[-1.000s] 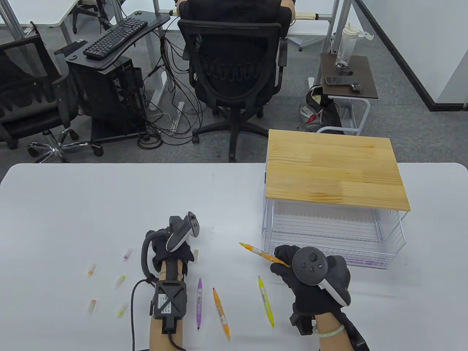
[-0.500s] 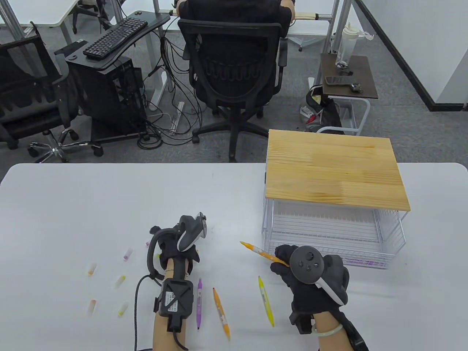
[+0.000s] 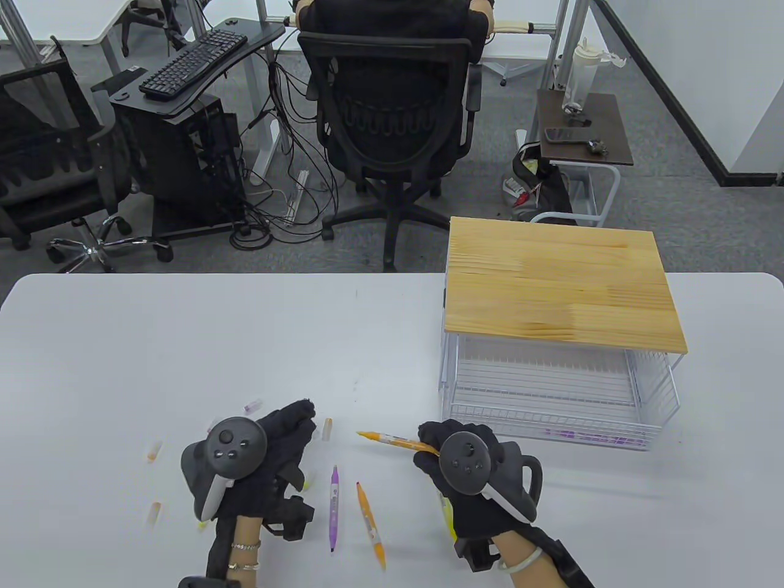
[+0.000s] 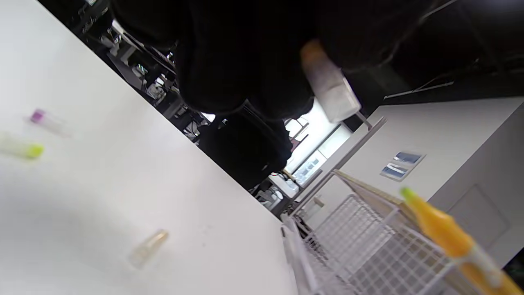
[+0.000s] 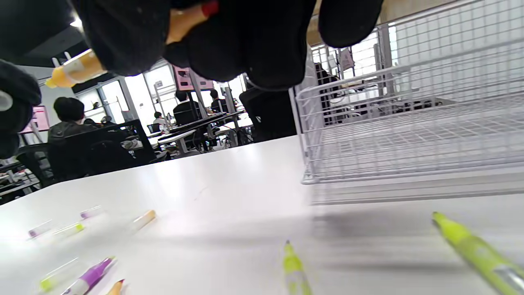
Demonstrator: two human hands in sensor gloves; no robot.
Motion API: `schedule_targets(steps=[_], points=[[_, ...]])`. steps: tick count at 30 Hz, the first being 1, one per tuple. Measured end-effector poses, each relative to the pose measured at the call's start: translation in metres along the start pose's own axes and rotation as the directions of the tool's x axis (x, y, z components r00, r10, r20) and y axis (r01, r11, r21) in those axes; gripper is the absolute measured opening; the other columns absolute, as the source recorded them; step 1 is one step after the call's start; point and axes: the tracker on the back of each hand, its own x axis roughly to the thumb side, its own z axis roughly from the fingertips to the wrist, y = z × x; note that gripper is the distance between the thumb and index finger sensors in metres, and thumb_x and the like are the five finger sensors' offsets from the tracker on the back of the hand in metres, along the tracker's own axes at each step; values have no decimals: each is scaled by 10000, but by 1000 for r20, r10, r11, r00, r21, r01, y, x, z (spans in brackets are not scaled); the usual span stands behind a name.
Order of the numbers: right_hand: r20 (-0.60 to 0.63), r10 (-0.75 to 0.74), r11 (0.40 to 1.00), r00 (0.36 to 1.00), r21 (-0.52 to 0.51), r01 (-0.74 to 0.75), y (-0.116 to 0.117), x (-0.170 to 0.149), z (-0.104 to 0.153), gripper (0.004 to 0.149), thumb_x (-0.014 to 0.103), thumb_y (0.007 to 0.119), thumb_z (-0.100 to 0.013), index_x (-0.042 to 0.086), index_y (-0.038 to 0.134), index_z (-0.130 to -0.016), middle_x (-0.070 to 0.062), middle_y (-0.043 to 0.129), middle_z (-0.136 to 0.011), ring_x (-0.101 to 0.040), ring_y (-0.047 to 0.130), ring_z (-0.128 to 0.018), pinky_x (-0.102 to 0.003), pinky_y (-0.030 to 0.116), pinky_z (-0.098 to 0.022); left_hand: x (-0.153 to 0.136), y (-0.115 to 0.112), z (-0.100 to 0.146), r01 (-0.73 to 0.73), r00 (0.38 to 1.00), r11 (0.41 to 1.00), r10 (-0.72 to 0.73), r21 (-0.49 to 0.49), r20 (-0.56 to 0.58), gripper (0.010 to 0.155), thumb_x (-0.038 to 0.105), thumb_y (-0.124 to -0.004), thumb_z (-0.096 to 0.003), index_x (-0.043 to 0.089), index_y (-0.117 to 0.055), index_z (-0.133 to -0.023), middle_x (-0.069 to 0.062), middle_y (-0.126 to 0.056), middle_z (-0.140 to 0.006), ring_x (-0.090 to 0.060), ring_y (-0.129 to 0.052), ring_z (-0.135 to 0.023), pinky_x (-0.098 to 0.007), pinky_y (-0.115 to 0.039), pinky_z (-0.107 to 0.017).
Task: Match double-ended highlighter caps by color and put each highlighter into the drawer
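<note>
My right hand (image 3: 436, 442) grips an uncapped orange highlighter (image 3: 392, 439), held low over the table with its tip pointing left. My left hand (image 3: 299, 421) lies palm down just left of that tip. In the left wrist view its fingers (image 4: 245, 69) pinch a clear cap with an orange end (image 4: 327, 92); the table view hides this cap. The white wire drawer (image 3: 551, 422) stands pulled out under a wooden top (image 3: 560, 288), and a purple highlighter (image 3: 588, 437) lies in it. The right wrist view shows the held orange highlighter (image 5: 75, 69) poking out left of the fingers (image 5: 245, 45).
A purple highlighter (image 3: 334, 499) and an orange one (image 3: 370, 523) lie between my hands. A yellow one (image 5: 475, 250) lies under the right hand. Loose caps sit around the left hand: orange (image 3: 327, 429), purple (image 3: 252, 405), and two orange (image 3: 153, 451) (image 3: 153, 511).
My left hand has rolled over palm down and shifted toward me and to the left. The right hand has carried the orange highlighter left, away from the drawer and toward the left hand.
</note>
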Motion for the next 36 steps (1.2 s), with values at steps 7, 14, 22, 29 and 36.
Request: schedule_targets(steps=[7, 14, 22, 29, 36], points=[[51, 10, 992, 999, -130, -3, 1, 13, 11, 475, 531, 732, -562, 407, 591, -999, 138, 747, -934, -198, 799, -875, -562, 530, -839, -3, 6, 2, -130, 991, 990, 131, -52, 22, 443, 363, -767, -482, 155, -872, -859, -84, -1002, -726, -318, -961, -631, -546, -651, -616], [55, -6, 995, 998, -102, 12, 3, 11, 12, 474, 534, 729, -563, 408, 594, -999, 133, 746, -937, -205, 796, -877, -566, 525, -839, 6, 3, 4, -108, 993, 992, 111, -66, 37, 445, 368, -766, -483, 159, -868, -862, -81, -999, -733, -316, -960, -637, -546, -650, -618], [82, 9, 996, 997, -87, -2, 5, 16, 16, 470, 545, 711, -573, 407, 584, -1004, 143, 736, -939, -194, 788, -884, -562, 512, -849, 20, -5, 8, -64, 995, 992, 71, -108, 69, 449, 374, -774, -479, 151, -871, -856, -87, -1004, -713, -313, -967, -613, -545, -659, -607], [61, 9, 997, 998, -76, -4, 10, 9, 13, 463, 559, 637, -601, 423, 523, -1029, 164, 684, -977, -174, 745, -927, -549, 473, -877, 24, -14, 6, -68, 986, 969, 101, -239, 130, 490, 358, -767, -492, 162, -797, -940, -87, -949, -798, -296, -961, -645, -550, -654, -628], [48, 25, 997, 999, -68, -22, 13, -1, 9, 453, 550, 540, -613, 468, 452, -1050, 197, 596, -1043, -150, 665, -1015, -548, 397, -912, 32, -16, 4, -4, 978, 950, 69, -313, 197, 471, 307, -776, -484, 123, -816, -916, -99, -975, -762, -258, -999, -588, -524, -692, -624]])
